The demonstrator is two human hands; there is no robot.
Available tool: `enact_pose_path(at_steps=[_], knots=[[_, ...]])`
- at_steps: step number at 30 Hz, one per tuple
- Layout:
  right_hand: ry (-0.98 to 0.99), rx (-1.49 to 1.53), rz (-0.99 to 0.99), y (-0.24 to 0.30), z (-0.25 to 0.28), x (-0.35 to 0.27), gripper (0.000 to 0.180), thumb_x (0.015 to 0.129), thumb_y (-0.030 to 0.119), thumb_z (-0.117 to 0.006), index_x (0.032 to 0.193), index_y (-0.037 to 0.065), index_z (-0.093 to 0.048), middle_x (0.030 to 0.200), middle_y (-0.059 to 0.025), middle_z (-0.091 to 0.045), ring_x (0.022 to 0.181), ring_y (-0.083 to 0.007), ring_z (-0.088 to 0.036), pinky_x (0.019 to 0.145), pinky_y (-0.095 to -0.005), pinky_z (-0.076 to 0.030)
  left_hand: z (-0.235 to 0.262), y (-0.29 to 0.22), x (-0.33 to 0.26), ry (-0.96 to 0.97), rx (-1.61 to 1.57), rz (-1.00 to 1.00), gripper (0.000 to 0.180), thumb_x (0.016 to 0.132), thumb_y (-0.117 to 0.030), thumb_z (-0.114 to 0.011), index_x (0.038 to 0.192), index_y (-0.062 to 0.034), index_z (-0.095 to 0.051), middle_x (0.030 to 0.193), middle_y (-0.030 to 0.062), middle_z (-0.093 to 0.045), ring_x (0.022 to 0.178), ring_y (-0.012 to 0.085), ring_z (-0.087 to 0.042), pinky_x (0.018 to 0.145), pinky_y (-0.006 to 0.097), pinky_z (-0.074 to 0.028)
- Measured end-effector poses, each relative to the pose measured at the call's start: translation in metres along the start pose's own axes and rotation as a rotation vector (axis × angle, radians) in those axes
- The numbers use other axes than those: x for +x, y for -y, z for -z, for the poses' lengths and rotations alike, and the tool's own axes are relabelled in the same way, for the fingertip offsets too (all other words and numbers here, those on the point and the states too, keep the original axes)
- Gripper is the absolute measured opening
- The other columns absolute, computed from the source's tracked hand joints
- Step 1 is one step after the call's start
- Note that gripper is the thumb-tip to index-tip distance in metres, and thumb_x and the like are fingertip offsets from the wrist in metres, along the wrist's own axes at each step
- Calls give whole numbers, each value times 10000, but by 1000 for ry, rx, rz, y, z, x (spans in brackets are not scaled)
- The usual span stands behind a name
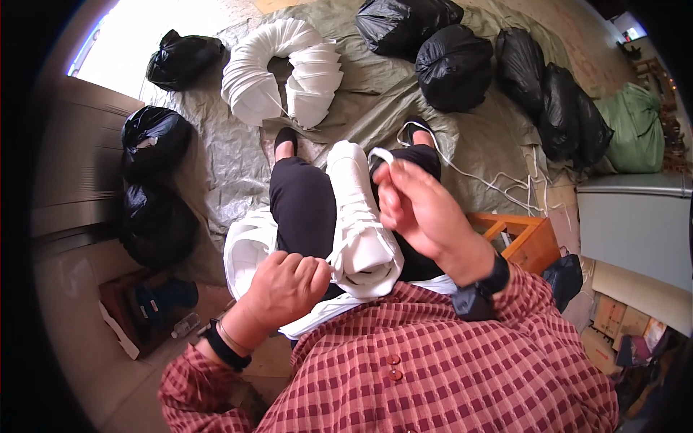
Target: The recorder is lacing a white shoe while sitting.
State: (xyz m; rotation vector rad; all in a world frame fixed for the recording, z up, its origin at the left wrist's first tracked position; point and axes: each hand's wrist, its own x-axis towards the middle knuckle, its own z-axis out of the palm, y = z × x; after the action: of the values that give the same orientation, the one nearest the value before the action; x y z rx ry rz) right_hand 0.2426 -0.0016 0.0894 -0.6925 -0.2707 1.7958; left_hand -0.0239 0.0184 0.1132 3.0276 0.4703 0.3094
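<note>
The white shoe [351, 189] lies between left grip [289, 285] and right grip [420, 208].

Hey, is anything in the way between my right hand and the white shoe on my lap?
Nothing visible stands in the way: your right hand, pinching a white lace, is just to the right of the white shoe.

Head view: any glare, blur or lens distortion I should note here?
In the head view, a bright patch near the upper left is blown out to white; also in the head view, the rim falls to black and the cabinet looks bent by the fisheye; in that same view, the right hand seems slightly soft, perhaps from motion, the left hand crisper.
</note>
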Motion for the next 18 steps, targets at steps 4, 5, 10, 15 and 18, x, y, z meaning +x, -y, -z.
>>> enact_pose_path(at_steps=[4,5,10,15,18], knots=[[-218,145,-13,-2,21,-25,230,1075,276,-516,1037,68,-607,764,11,-552,673,-108,-532,632,-276,-471,-7,4,-5,-73,-68,272,148,872,-116,-708,937,-64,-585,653,20,-529,590,206,-556,565,345,-415],[-278,261,5,4,30,-19,223,1068,284,-530,1047,78,-611,759,16,-536,657,-111,-517,629,-280,-466,-20,9,-14,-66,-167,352,159,933,-111,-637,1079,-59,-604,657,-13,-520,568,152,-548,558,309,-429],[-308,297,280,72,55,1,171,1057,213,-519,1040,76,-620,698,27,-488,575,-77,-452,537,-244,-382,7,21,-29,-77,-1877,1115,248,1023,-119,-562,1259,-41,-570,621,-50,-444,477,40,-407,441,206,-310],[-396,255,448,176,105,-20,197,1058,167,-461,963,69,-602,585,38,-352,490,-85,-330,460,-254,-273,10,54,-126,-1030,-2461,798,204,1040,-91,-523,1225,-7,-540,779,-19,-497,597,60,-484,531,206,-382],[-436,217,589,248,150,-54,186,1063,173,-465,977,85,-604,583,34,-369,481,-97,-315,447,-262,-251,24,71,-179,-1373,-2465,541,231,1041,-34,-481,1255,40,-523,934,32,-564,754,104,-559,643,227,-460]])
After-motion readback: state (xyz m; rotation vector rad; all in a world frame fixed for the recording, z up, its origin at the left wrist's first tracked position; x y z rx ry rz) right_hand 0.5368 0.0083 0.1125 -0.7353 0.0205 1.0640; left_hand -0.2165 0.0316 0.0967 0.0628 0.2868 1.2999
